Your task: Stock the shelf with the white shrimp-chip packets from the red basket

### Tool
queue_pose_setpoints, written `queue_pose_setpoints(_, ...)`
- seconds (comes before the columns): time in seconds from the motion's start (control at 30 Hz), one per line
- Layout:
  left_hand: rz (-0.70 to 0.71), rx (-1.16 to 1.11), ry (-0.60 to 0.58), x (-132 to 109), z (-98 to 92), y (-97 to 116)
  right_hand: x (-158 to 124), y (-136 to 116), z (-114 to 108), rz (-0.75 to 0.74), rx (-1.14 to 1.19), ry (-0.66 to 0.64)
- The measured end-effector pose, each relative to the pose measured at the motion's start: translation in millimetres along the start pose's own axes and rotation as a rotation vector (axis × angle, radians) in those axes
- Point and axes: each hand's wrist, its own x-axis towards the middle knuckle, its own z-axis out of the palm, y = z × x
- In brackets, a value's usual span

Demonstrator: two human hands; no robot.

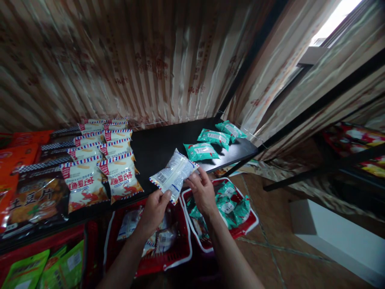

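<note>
A white snack bag (pixel 175 173) with a striped edge is held over the black shelf (pixel 150 142), its printed back and barcode facing up. My left hand (pixel 156 208) pinches its lower edge near the bottom corner. At its right corner, my right hand (pixel 203 192) grips it between thumb and fingers. Rows of similar white bags (pixel 120 176) stand upright on the shelf to the left. Several green packets (pixel 201 151) lie on the shelf's right part. Below my hands, one red basket (pixel 177 251) holds more white bags and another red basket (pixel 254 220) holds green packets.
Dark-brown packs (pixel 37 194) and orange packs (pixel 10 160) stand at the shelf's left. Bright green bags (pixel 64 267) fill a red container at lower left. A black rack post (pixel 249 56) rises behind. A white box (pixel 339 237) sits on the tiled floor at right.
</note>
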Motion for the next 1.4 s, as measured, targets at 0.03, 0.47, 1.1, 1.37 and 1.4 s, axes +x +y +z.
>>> queue_pose_setpoints(0.03,0.003,0.002,-0.004,-0.3,0.4,0.5,-1.0,0.2,0.0,0.001,-0.009,-0.018)
queue_pose_setpoints(0.47,0.411,0.5,0.192,-3.4,11.6,-4.9,-7.7,10.7,2.3,-0.055,-0.116,-0.155)
queue_pose_setpoints(1.1,0.888,0.993,0.336,-11.7,15.8,-10.1,-20.2,3.7,7.5,0.017,-0.111,-0.365)
queue_pose_setpoints(1.37,0.903,1.07,0.317,-16.2,15.1,-4.2,-29.6,-8.7,16.6,0.213,0.018,-0.401)
queue_pose_setpoints(1.4,0.907,1.076,0.319,-16.4,14.6,-4.6,-29.3,-9.8,16.8,0.222,0.011,-0.412)
